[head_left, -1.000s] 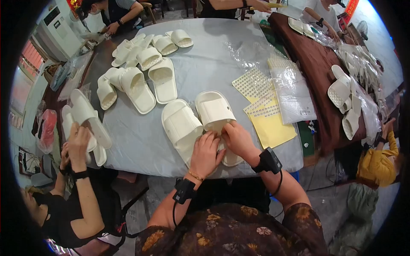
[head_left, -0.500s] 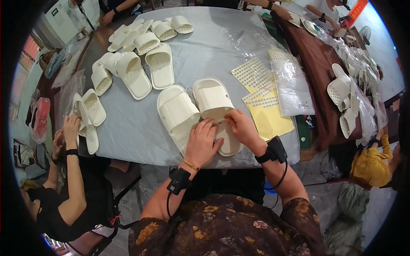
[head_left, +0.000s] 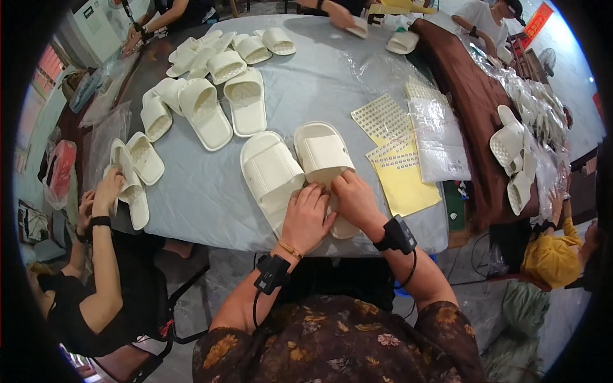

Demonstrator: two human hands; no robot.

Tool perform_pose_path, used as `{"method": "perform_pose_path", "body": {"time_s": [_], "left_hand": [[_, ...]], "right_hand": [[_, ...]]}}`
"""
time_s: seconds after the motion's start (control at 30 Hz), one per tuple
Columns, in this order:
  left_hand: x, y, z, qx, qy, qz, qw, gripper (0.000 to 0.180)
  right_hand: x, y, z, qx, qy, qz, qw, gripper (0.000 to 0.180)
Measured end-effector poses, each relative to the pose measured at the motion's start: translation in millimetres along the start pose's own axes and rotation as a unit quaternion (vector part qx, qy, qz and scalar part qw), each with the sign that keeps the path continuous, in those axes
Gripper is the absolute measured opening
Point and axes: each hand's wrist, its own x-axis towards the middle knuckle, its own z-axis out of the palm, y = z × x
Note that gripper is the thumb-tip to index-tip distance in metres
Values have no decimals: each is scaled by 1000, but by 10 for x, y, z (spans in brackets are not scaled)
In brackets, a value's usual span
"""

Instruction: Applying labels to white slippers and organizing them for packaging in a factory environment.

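Observation:
Two cream slide slippers lie side by side at the table's near edge, toes pointing away from me. My left hand (head_left: 308,217) rests over the inner side of the left slipper (head_left: 273,167), fingers together and thumb apart, holding nothing that I can see. My right hand (head_left: 356,199) is closed, its fingertips pressed down onto the insole of the right slipper (head_left: 322,153), just behind the strap. Whatever those fingertips may pinch is hidden. To the right lie sticker sheets (head_left: 383,121) and a yellow backing sheet (head_left: 403,188).
Several cream slippers (head_left: 204,115) are grouped at the far left. A co-worker's hands (head_left: 108,191) handle another pair at the left edge. Clear plastic packaging (head_left: 440,137) lies beside the stickers. Beyond it, a brown-covered table (head_left: 476,127) holds slippers and plastic bags. People work across the table.
My right hand has shifted slightly left, its fingertips moving down onto the right insole. My left hand stays nearly in place. Across the table, a co-worker's hand now holds a slipper.

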Motion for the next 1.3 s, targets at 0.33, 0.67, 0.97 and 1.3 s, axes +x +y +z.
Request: {"method": "perform_pose_path", "body": {"time_s": [0.33,0.67,0.97,1.3], "left_hand": [[3,-19,-7,-5,11,5,1000,43],[1,8,-21,-9,-2,-2,1000,44],[23,16,-58,-1,-6,-1,1000,44],[28,32,-57,-11,-3,0,1000,43]], "right_hand": [[-4,148,-244,170,-86,77,979,7],[-25,118,-164,88,-79,23,993,6],[-9,94,-121,138,-39,86,986,16],[-18,195,21,146,28,144,978,22]]}}
